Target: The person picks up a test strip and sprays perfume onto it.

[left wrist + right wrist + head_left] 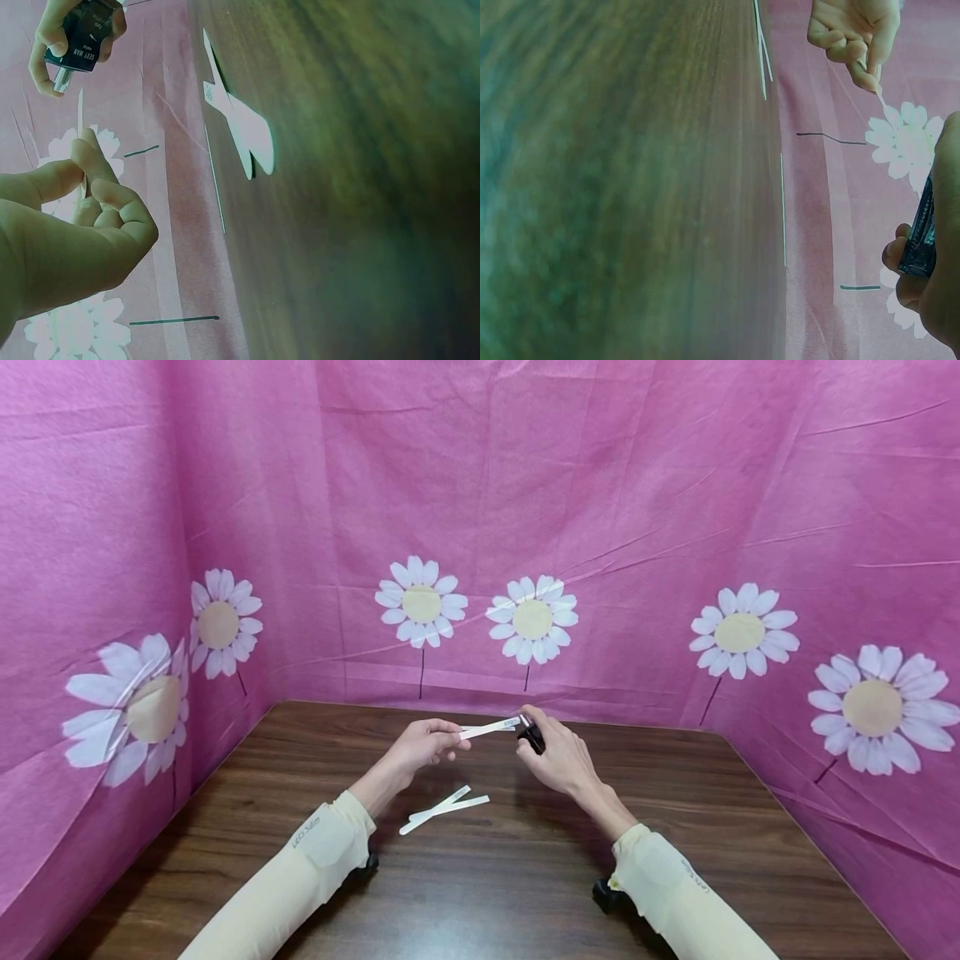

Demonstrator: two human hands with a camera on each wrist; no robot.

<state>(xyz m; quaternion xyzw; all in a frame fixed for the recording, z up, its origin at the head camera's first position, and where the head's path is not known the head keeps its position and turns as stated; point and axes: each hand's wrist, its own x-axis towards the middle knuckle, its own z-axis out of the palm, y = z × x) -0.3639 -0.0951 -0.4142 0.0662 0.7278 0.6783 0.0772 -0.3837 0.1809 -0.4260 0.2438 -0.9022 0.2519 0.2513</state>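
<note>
My left hand (423,750) pinches one end of a white paper tester strip (491,728) between thumb and fingertips. The strip's printed far end points right. My right hand (558,752) grips a small black perfume spray bottle (531,737), with the forefinger over its top. In the left wrist view the bottle (84,34) shows a pale printed label, and its silver spray nozzle (63,78) faces the tip of the held strip (80,112). The right wrist view shows only part of the bottle (921,240) behind the fingers. Whether spray is coming out cannot be seen.
Two more white strips (435,811) lie crossed on the brown wooden table (480,893), nearer than the hands. Another strip (783,210) lies flat farther back. A pink cloth (600,510) with daisies hangs around the table's back and sides.
</note>
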